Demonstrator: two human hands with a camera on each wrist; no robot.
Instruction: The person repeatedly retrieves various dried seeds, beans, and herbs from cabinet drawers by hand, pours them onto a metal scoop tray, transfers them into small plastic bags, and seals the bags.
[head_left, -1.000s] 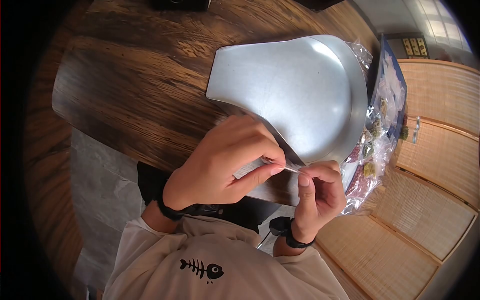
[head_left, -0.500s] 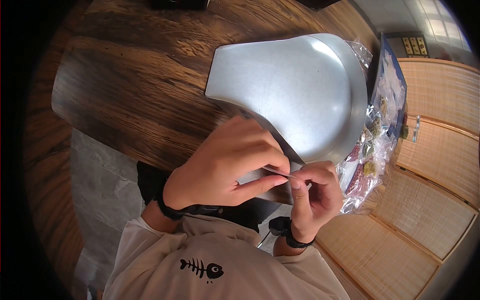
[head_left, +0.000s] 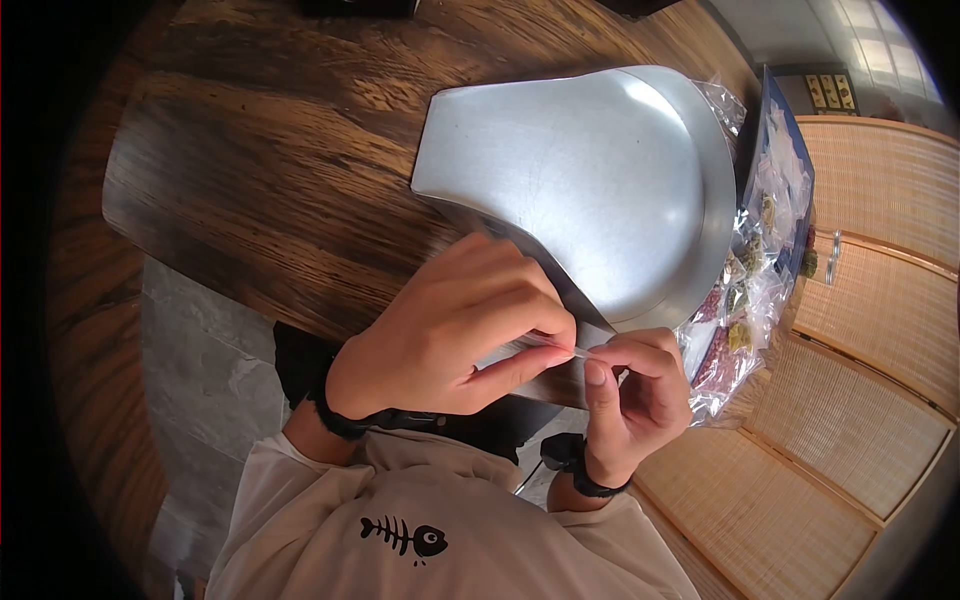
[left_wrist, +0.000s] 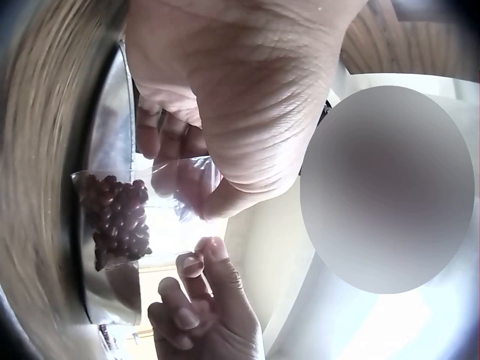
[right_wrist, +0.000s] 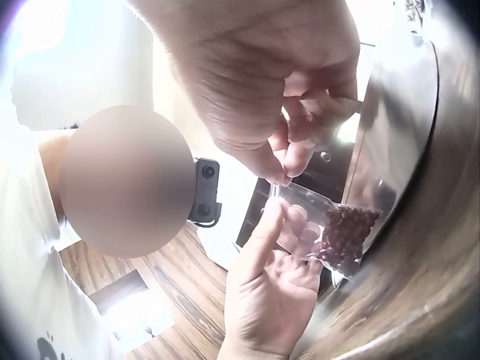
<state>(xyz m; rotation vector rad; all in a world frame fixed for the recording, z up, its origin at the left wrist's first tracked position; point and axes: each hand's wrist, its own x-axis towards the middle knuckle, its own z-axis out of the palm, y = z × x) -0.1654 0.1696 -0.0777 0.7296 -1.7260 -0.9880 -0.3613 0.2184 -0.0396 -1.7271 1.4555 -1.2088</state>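
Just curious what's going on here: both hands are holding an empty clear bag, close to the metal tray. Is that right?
Not quite: the bag isn't empty. The left wrist view shows dark red pieces filling part of it. The rest is right: the left hand and right hand do hold it, close to the tray.

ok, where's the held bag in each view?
Head: bag right of and below centre, only a thin edge showing.
Left wrist: bag at left, below mid-height.
Right wrist: bag right of centre, lower half.
Shared landmark: pan.
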